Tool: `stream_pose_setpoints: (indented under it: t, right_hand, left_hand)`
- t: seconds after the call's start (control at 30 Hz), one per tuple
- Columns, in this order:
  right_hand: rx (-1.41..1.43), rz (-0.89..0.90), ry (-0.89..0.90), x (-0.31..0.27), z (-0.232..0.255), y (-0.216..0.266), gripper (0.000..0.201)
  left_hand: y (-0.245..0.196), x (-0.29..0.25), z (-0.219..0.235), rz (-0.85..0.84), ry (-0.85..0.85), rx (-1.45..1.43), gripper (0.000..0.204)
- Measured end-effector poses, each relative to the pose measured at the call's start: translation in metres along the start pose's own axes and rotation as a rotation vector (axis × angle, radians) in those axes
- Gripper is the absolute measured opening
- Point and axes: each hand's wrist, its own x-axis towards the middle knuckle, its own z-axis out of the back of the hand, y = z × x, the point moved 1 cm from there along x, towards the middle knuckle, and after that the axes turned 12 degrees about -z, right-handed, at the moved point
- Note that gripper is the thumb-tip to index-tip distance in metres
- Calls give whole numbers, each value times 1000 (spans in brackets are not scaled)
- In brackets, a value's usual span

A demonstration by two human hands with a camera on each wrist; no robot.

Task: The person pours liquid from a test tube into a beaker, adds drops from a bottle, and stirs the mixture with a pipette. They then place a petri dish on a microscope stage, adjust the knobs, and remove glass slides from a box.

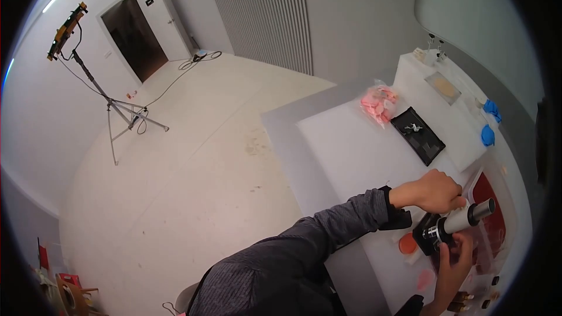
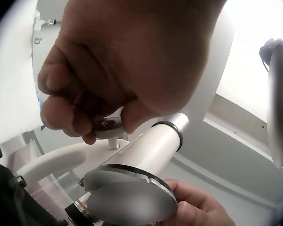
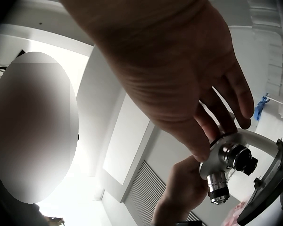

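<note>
A white microscope (image 1: 459, 220) with a black stage lies in front of both hands, its silver eyepiece tube (image 1: 483, 209) pointing to the right in the head view. My left hand (image 1: 433, 192) curls its fingers round a round metal knob (image 2: 107, 125) on the microscope's arm. On the other side, my right hand (image 3: 179, 84) grips the rim of the nosepiece (image 3: 212, 162) between thumb and fingers. Below that rim, a silver objective (image 3: 217, 188) shows in the right wrist view. The left hand (image 3: 183, 190) also appears there, behind the nosepiece.
A red sheet (image 1: 490, 205) lies in a clear bin beside the microscope. An orange-red round dish (image 1: 408, 243) and brown bottles (image 1: 461, 299) are close by. Farther off are a black tray (image 1: 430, 146), a bag of pink pieces (image 1: 379, 104) and a white raised block (image 1: 410, 79).
</note>
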Motion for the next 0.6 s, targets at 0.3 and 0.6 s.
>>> stream_pose_setpoints:
  t: [0.3,0.6]
  right_hand:
    - [-10,37,13,1,2,-3,32]
    - [-88,15,-26,-4,7,7,34]
  left_hand:
    - [0,-6,7,-90,-85,-47,38]
    - [-1,2,-3,-50,-45,51,37]
